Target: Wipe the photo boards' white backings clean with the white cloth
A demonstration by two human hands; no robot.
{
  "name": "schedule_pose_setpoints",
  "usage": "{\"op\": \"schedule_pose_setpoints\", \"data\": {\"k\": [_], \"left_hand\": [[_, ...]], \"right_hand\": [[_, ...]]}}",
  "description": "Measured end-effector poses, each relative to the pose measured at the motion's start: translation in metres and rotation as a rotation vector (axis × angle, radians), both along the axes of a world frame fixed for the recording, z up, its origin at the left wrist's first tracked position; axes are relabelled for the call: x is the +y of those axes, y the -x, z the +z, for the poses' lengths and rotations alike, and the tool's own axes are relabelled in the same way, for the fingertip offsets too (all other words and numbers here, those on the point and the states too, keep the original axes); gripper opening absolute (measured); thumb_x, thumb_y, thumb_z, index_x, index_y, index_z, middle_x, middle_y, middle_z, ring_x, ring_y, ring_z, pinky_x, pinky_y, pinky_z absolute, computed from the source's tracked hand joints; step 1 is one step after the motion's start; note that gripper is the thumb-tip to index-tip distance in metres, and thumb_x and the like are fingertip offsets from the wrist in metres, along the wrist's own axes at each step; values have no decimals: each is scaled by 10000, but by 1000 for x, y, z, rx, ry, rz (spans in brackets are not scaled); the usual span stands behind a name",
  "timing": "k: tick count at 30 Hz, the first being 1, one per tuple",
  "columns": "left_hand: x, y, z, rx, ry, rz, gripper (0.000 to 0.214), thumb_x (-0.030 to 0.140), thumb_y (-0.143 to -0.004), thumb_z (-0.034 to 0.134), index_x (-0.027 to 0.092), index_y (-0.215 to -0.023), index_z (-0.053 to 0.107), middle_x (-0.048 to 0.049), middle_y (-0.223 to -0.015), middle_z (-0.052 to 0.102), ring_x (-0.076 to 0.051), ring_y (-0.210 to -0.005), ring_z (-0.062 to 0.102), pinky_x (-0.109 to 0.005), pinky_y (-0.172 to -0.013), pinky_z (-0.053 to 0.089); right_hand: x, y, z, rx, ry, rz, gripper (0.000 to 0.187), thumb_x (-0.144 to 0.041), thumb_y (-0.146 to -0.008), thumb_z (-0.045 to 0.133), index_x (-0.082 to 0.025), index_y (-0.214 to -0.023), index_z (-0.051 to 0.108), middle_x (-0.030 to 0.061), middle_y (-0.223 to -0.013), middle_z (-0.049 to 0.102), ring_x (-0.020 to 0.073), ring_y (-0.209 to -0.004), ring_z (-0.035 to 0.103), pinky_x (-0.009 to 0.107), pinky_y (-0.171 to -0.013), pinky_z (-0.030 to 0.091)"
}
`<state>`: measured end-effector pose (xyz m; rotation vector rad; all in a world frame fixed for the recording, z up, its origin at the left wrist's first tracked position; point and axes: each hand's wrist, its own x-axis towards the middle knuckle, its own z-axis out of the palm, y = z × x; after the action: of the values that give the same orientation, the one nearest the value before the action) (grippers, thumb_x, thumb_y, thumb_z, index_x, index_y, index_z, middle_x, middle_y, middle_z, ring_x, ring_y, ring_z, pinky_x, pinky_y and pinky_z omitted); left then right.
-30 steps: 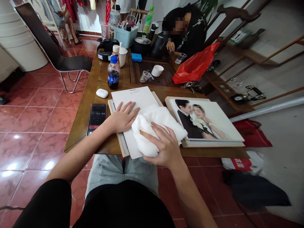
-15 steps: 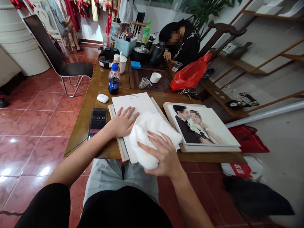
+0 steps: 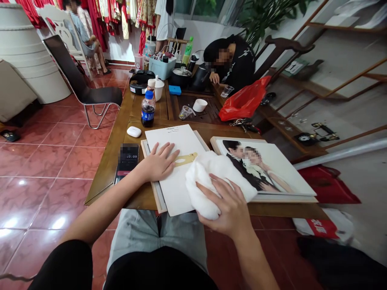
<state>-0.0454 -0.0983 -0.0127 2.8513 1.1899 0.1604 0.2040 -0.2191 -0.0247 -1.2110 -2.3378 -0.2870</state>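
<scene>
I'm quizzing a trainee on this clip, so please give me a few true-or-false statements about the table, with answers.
1. The right hand presses on a white cloth. True.
2. The left hand lies on the mounted portrait. False: it lies on a white sheet.
3. A phone showing 03:09 lies left of the sheet. True.
4. The cola bottle lies on its side. False: it stands upright.

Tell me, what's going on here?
A seated person's left hand lies flat on a white sheet on a wooden table. The right hand presses a white cloth lying over the sheet's edge and a mounted couple's portrait. Another person in black leans at the table's far end.
</scene>
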Motion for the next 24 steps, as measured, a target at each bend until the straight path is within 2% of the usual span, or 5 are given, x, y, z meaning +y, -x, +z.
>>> {"op": "schedule_pose_setpoints", "data": {"k": [4,8,14,19,24], "left_hand": [[1,0,-5,-37,-28,6,558,374,-1065,274,113,-1549,371,-210,-1630,318,-328,-1535,265,-582,-1233,188],[2,1,-8,-48,-39,10,551,375,-1064,270,131,-1548,374,-198,-1631,322,-322,-1535,264,-579,-1230,192],[3,3,-6,6,2,-17,695,539,-1026,364,118,-1578,314,-224,-1651,254,-365,-1546,211,-591,-1230,172],[3,2,-7,-28,-18,0,567,377,-1065,247,115,-1557,352,-214,-1636,300,-334,-1536,256,-594,-1225,189],[2,1,-8,-42,-38,3,558,367,-1057,287,115,-1547,376,-210,-1625,329,-334,-1530,276,-587,-1229,192]], "right_hand": [[-1,3,2,0,20,-20,575,-423,-777,655,-217,-1313,646,162,-1223,651,405,-1238,570,585,-1048,366],[-6,27,4,27,60,75,634,-510,-747,664,-231,-1315,652,159,-1218,656,412,-1259,550,597,-1060,346],[-12,52,5,23,83,172,719,-658,-732,635,-283,-1345,626,139,-1321,630,394,-1285,529,593,-1096,292],[-7,29,5,20,76,64,650,-512,-746,671,-272,-1348,621,142,-1286,639,384,-1278,543,572,-1088,325],[1,-3,0,-32,10,-92,606,-424,-776,674,-266,-1357,604,135,-1259,637,382,-1250,560,545,-1055,374]]}}
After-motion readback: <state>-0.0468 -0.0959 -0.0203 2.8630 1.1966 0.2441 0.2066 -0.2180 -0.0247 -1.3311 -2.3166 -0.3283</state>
